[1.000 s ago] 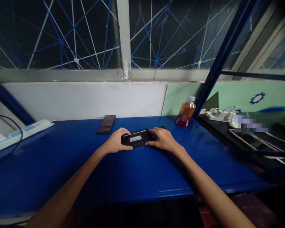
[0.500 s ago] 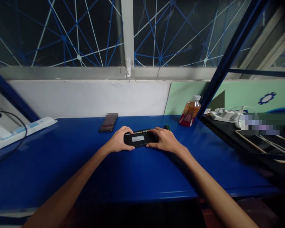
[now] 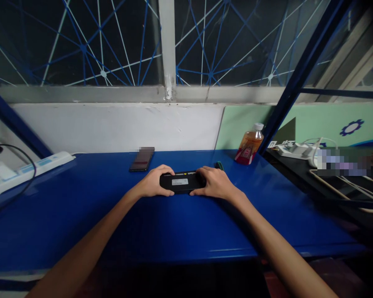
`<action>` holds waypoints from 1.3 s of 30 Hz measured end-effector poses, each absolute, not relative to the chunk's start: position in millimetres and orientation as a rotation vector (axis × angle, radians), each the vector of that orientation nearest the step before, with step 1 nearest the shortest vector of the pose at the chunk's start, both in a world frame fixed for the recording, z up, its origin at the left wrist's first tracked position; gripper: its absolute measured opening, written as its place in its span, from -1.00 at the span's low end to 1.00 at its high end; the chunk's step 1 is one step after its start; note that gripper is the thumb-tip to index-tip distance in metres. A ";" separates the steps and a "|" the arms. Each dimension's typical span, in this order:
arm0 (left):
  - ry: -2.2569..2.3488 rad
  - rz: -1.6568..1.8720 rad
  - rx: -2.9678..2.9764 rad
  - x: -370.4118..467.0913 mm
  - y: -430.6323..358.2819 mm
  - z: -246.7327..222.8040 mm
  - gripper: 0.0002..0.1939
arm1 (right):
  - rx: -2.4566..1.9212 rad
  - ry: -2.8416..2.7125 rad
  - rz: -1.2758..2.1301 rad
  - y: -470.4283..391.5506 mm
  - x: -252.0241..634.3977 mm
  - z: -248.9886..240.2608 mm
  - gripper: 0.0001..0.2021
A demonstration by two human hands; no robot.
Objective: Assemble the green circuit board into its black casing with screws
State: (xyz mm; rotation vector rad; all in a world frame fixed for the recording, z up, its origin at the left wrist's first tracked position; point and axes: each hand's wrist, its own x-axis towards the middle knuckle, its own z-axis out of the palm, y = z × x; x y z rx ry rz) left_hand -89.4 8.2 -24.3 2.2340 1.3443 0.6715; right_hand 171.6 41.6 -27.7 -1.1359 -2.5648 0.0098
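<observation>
A flat black box [image 3: 168, 182] with a white label on top is held over the middle of the blue table [image 3: 174, 227]. Along its far edge runs a row of small yellow and pale marks, too small to make out. My left hand [image 3: 153, 181] grips the left end, thumb on the near side and fingers on the far side. The right end is gripped the same way by my right hand [image 3: 214, 182], which covers part of it. Just behind that hand lies a small green and black item [image 3: 219, 166], partly hidden.
A dark phone [image 3: 143, 159] lies toward the back of the table. A bottle of amber drink [image 3: 249, 145] stands at the back right. On the left is a white power strip [image 3: 54, 160] with a black cable. White adapters [image 3: 294, 150] and cables are on a black surface at right.
The black box has turned slightly and sits more level, a little further left. Both hands keep their hold on its ends.
</observation>
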 end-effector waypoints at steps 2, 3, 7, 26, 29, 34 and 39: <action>1.341 0.652 2.225 -90.3 8.2 -23.5 -0.46 | -1.133 -2.562 0.022 41.5 172.4 -28.1 -0.34; 1.339 0.642 2.222 -90.8 8.1 -23.1 -0.45 | -1.131 -2.560 0.030 41.5 173.1 -28.3 -0.33; 1.325 0.623 2.222 -92.4 7.7 -21.6 -0.44 | -1.105 -2.562 0.042 41.7 176.2 -28.3 -0.32; 1.251 0.578 2.238 -95.4 6.9 -17.7 -0.37 | -1.047 -2.504 0.225 42.6 176.8 -28.3 -0.30; 1.253 0.572 2.242 -94.6 7.2 -17.9 -0.40 | -1.037 -2.502 0.230 43.6 177.7 -29.1 -0.31; 1.263 0.566 2.263 -93.4 6.6 -19.3 -0.41 | -1.046 -2.509 0.199 46.2 179.1 -30.3 -0.31; 1.292 0.585 2.272 -92.9 6.4 -20.9 -0.42 | -1.057 -2.510 0.163 45.9 178.9 -29.4 -0.31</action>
